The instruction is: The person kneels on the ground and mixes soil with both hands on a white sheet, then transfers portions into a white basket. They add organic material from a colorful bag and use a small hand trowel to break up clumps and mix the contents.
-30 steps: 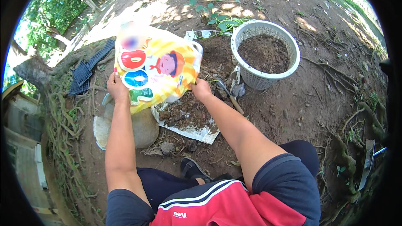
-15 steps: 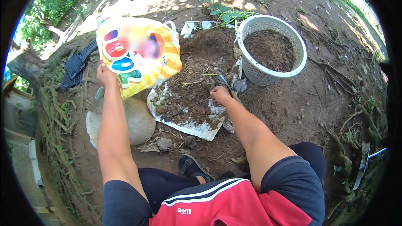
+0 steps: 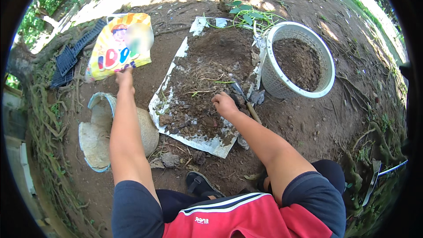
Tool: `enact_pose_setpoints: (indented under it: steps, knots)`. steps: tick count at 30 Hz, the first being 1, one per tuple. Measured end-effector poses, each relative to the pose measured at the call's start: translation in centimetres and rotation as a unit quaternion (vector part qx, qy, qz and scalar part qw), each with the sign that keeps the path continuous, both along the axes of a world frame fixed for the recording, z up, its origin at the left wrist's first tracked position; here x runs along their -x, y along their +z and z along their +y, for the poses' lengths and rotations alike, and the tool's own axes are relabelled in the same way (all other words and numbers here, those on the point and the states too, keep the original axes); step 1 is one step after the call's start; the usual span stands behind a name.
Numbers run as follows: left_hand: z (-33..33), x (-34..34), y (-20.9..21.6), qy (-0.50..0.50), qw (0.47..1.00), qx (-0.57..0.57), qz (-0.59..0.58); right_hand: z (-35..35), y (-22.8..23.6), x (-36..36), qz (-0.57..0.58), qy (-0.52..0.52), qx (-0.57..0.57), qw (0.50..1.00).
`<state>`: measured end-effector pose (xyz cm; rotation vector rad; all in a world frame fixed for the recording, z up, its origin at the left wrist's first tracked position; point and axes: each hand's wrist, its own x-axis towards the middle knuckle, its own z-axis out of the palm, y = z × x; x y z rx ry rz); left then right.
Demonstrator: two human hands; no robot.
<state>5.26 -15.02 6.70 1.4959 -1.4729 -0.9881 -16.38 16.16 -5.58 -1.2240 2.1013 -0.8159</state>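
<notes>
My left hand (image 3: 124,78) grips the lower edge of a yellow printed plastic bag (image 3: 103,55), holding it out at the far left above the ground. Dark soil with dry roots and clods (image 3: 198,68) covers most of a white sheet (image 3: 213,149) in front of me. Over the soil's right part, my right hand (image 3: 224,104) has its fingers curled together; whatever they hold, if anything, is hidden. Just right of it lies a hand trowel (image 3: 237,87) with a metal blade and wooden handle, partly behind my wrist.
A white perforated basket (image 3: 282,77) partly filled with soil stands right of the sheet. A torn woven tub (image 3: 147,128) lies on its side at left. Black plastic trays (image 3: 66,64), green vines (image 3: 253,15) and exposed tree roots (image 3: 44,141) are around.
My left hand has swung the yellow bag leftward, away from the sheet, and the bag has turned. The right hand has moved slightly left over the soil. The view has shifted a little.
</notes>
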Motion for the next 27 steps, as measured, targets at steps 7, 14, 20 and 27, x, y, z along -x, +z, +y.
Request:
enact_pose_setpoints:
  steps: [7, 14, 20, 27]
  knots:
    - [10.0, 3.9, -6.2, -0.237, 0.943, 0.083, -0.217, -6.1, 0.3, -2.3, 0.307, 0.080, 0.079, 0.945]
    - [16.4, 5.1, -11.2, -0.231, 0.967, -0.061, -0.091, -10.4, 1.5, 2.5, 0.205, 0.208, -0.055, 0.955]
    - [17.8, 10.5, -9.6, -0.313, 0.946, -0.046, 0.066, -11.5, 9.7, 5.9, -0.097, 0.214, -0.126, 0.964]
    - [18.4, 13.1, -8.4, -0.273, 0.918, -0.273, 0.088, -11.7, 9.1, 8.2, -0.050, 0.225, -0.096, 0.968]
